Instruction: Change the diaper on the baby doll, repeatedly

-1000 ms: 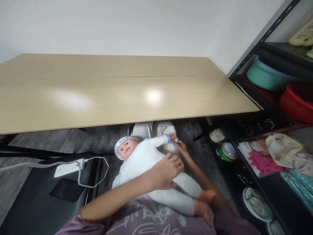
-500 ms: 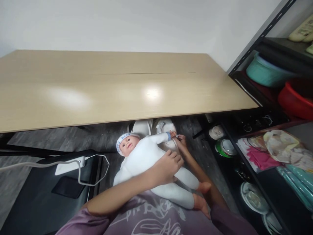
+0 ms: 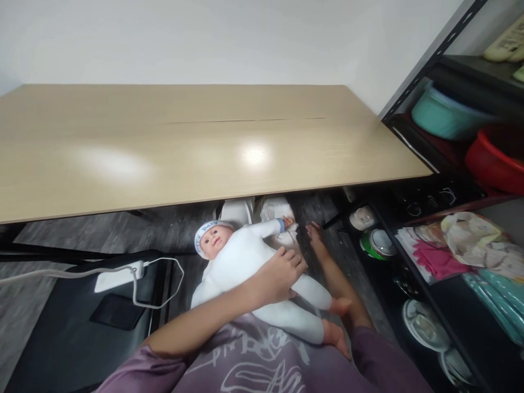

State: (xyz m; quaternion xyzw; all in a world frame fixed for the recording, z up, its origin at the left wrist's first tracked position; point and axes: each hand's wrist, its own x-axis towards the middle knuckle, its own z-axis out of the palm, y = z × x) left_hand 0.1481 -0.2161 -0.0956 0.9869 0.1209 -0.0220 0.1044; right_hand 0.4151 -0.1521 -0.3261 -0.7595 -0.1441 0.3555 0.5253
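Note:
A baby doll (image 3: 245, 256) in a white suit with blue cuffs and a white cap with blue lettering lies face up on my lap, its head to the left and its bare feet to the right. My left hand (image 3: 282, 273) lies across the doll's lower body, fingers curled over it and holding it. Just right of the doll's outstretched hand, and apart from it, is my right hand (image 3: 314, 233). Its fingers look loosely spread, with nothing visible in them.
A wooden table (image 3: 204, 158) spans the front. To the left, a black seat (image 3: 53, 327) holds a white power strip (image 3: 117, 278) and a dark phone (image 3: 117, 312). Black shelving on the right carries a teal basin (image 3: 446, 115), a red basin (image 3: 495, 164) and bagged cloths (image 3: 475, 245).
My right hand has come away from the doll's hand and moved slightly right, its fingers loosening. My left hand stays on the doll.

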